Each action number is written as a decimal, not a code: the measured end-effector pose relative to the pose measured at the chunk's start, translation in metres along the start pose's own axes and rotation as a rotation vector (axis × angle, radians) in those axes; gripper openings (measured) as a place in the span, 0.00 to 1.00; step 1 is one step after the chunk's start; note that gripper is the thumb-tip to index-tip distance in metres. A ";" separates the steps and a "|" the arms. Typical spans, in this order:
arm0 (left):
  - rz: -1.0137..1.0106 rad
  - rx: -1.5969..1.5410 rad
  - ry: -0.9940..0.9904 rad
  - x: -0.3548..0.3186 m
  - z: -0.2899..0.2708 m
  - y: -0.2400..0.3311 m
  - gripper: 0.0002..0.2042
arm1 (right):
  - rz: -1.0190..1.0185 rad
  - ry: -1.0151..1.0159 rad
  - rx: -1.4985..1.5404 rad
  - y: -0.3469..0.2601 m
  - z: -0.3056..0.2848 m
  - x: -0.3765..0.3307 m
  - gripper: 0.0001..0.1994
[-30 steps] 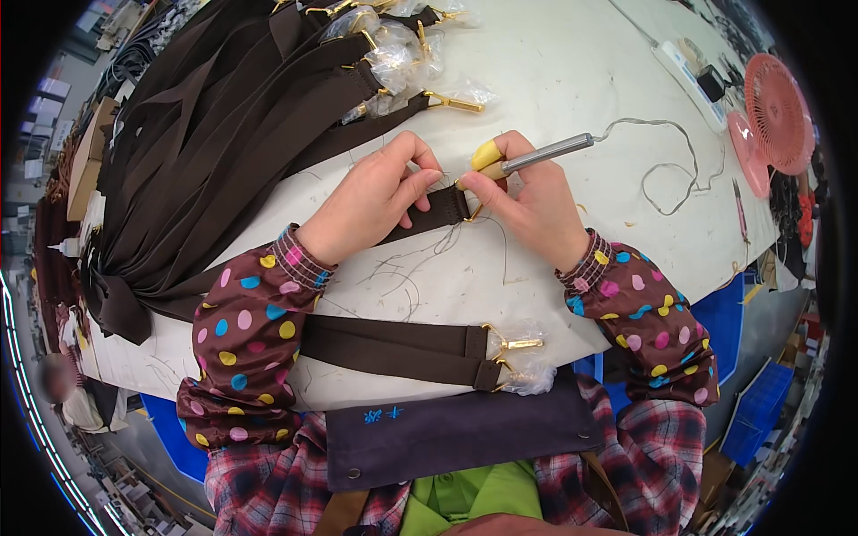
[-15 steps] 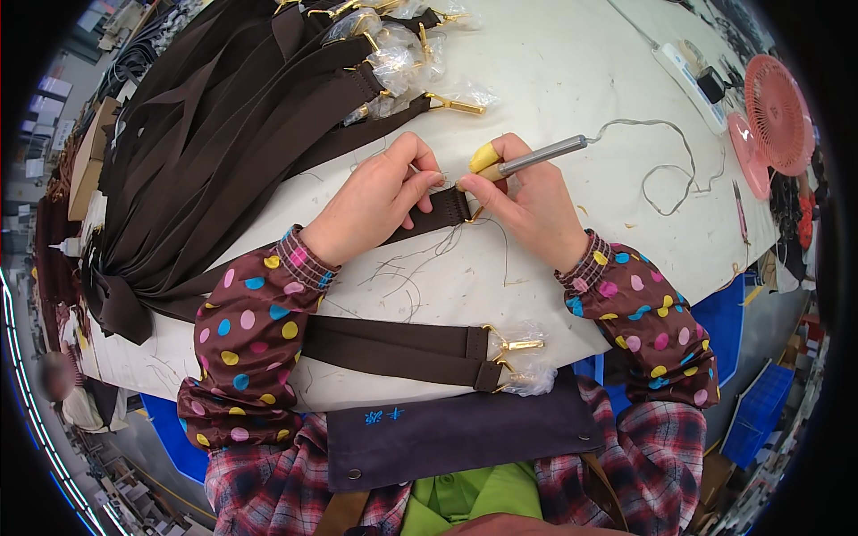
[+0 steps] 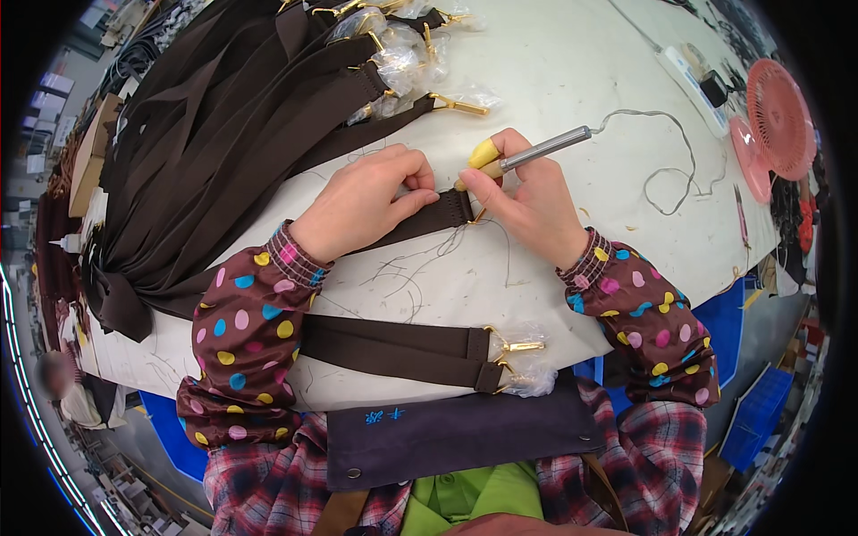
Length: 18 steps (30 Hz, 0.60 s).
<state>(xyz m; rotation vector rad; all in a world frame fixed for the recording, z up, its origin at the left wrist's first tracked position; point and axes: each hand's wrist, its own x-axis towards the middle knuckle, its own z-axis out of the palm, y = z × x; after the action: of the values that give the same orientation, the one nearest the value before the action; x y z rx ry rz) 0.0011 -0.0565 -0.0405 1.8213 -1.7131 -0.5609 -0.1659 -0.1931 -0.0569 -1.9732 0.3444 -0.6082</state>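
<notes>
My left hand (image 3: 362, 198) presses flat on a dark brown strap (image 3: 420, 219) lying across the white table (image 3: 554, 71), fingertips near the strap's end. My right hand (image 3: 527, 201) grips a corded pen-shaped tool with a metal barrel (image 3: 543, 148), its tip at the strap's end by a small gold clasp. A yellow cover sits on that hand's fingertip (image 3: 483, 153). Loose threads lie on the table just below the strap.
A big pile of brown straps (image 3: 223, 134) with gold clasps in clear bags fills the upper left. Two finished straps (image 3: 393, 350) lie at the near edge. A power strip (image 3: 688, 71) and a pink fan (image 3: 778, 116) stand at the right.
Both hands stay on the strap's end; the right hand has shifted the tool tip only slightly.
</notes>
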 end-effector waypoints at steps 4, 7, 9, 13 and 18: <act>-0.090 -0.056 -0.006 0.002 -0.001 0.005 0.05 | 0.036 -0.008 0.055 0.007 0.002 -0.001 0.13; -0.125 -0.106 -0.008 0.003 -0.001 0.005 0.05 | 0.033 -0.009 0.029 0.006 0.002 -0.001 0.13; -0.146 -0.127 -0.011 0.004 0.000 0.006 0.05 | 0.036 -0.012 0.048 0.008 0.002 -0.001 0.13; -0.156 -0.139 -0.015 0.004 0.000 0.007 0.05 | 0.063 -0.031 0.076 0.011 0.002 -0.001 0.13; -0.150 -0.132 -0.011 0.005 0.001 0.005 0.05 | 0.074 -0.034 0.096 0.009 0.002 0.000 0.13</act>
<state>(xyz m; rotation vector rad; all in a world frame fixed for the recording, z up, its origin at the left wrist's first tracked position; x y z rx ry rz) -0.0031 -0.0616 -0.0371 1.8641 -1.5171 -0.7294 -0.1650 -0.1957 -0.0660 -1.8689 0.3595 -0.5331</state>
